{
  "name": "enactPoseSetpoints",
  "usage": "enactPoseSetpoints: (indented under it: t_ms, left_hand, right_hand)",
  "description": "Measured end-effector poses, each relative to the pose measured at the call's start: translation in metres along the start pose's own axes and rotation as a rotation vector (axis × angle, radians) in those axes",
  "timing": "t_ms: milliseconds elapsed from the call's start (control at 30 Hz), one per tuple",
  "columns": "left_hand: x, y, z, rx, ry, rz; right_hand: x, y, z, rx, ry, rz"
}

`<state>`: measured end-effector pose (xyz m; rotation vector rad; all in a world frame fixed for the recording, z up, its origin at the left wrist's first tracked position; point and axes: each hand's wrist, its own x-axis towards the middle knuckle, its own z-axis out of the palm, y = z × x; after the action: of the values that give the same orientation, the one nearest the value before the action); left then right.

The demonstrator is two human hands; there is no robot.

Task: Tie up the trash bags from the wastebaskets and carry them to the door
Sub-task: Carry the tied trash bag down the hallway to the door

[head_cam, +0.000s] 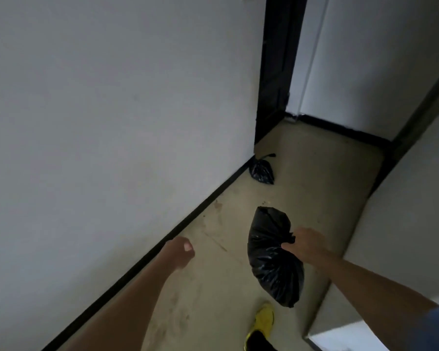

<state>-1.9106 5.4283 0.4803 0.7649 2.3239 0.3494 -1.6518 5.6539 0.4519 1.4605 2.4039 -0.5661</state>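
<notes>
Both bags' contents were hidden. The right hand (306,245) clenched the knotted black bag (271,257) above the floor (314,178); the tied bag (262,171) (smaller) lay beyond it. The left hand (180,252) was fisted, empty.

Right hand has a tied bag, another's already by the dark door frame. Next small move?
Probably walk on and set the carried bag beside the tied bag on the floor. The right hand grips its knot, the left hand holds nothing, and the floor between looks clear.
</notes>
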Motion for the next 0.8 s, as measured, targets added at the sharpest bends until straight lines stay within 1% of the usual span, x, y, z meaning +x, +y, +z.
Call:
enactPoseSetpoints:
  t_ms: [133, 267, 367, 467, 600, 800]
  left_hand:
    - [0.098, 0.051, -0.007, 0.022, -0.041, 0.017]
    - [0.186, 0.106, -0.03, 0.075, -0.079, 0.018]
    - [0.245, 0.15, -0.045, 0.039, -0.052, 0.027]
    - [0.29, 0.187, -0.054, 0.02, -0.096, 0.024]
    - [0.371, 0.22, -0.062, 0.006, -0.119, 0.018]
    - [0.523, 0.265, -0.063, 0.004, -0.173, 0.034]
  right_hand:
    - [0.101, 0.004, -0.019, -0.016, -0.047, 0.028]
    - [0.186, 0.0, -0.057, -0.019, -0.1, 0.043]
    - [0.245, 0.002, -0.095, -0.027, -0.093, 0.032]
    - [0.301, 0.002, -0.131, -0.025, -0.091, 0.053]
    - [0.385, -0.004, -0.165, 0.013, -0.095, 0.065]
    - [0.533, -0.022, -0.18, 0.026, -0.144, 0.087]
